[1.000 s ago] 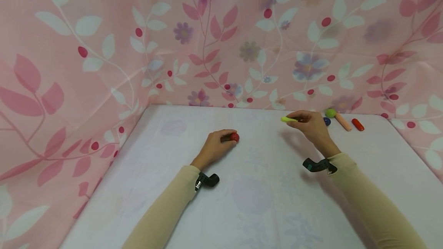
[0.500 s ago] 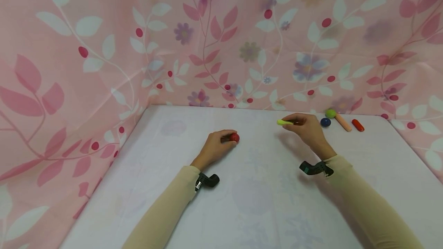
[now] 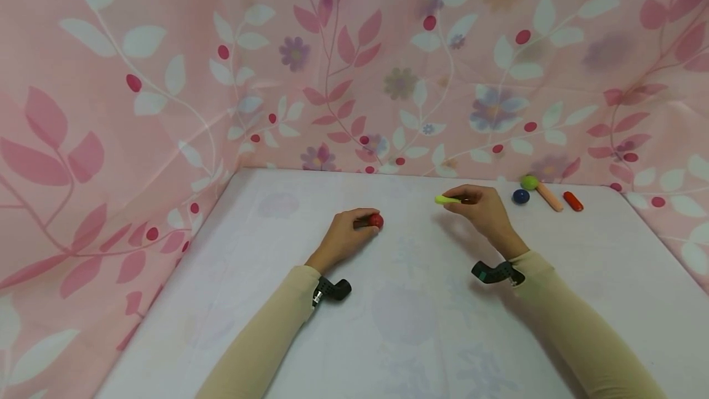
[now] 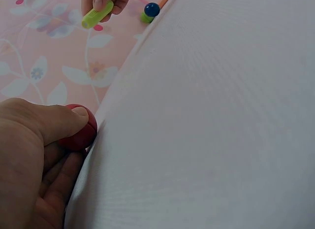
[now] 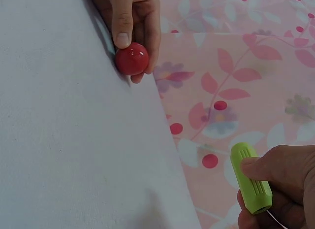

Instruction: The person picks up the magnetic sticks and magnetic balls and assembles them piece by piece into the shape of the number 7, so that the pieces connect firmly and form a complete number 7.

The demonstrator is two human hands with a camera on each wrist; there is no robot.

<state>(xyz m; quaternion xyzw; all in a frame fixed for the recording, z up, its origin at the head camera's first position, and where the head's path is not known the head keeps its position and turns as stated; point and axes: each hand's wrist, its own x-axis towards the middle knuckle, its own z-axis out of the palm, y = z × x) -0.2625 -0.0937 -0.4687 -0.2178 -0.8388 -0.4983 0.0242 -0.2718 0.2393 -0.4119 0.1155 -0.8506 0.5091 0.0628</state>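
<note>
My left hand (image 3: 346,236) pinches a shiny red ball (image 3: 376,220) between thumb and fingers, low at the white tabletop. A thin groove runs across the ball (image 4: 81,133) in the left wrist view. Farther right, my right hand (image 3: 482,211) holds a short lime-green ribbed handle (image 3: 445,200) above the table, its end pointing left toward the ball. The right wrist view shows the thumb pressed along the ribs of the handle (image 5: 252,179). A thin pale line, perhaps a shaft or cord, comes out of its lower end; the rest is hidden.
At the table's back right lie a dark blue ball (image 3: 520,196), a green ball (image 3: 529,182), a peach-coloured stick (image 3: 549,196) and a red capsule-shaped piece (image 3: 573,201). The green ball touches or adjoins the stick. A pink floral curtain (image 3: 343,79) hangs behind the white table (image 3: 399,325).
My right hand has moved left and slightly nearer with the lime-green handle, uncovering the blue ball. My left hand and the red ball have stayed in place.
</note>
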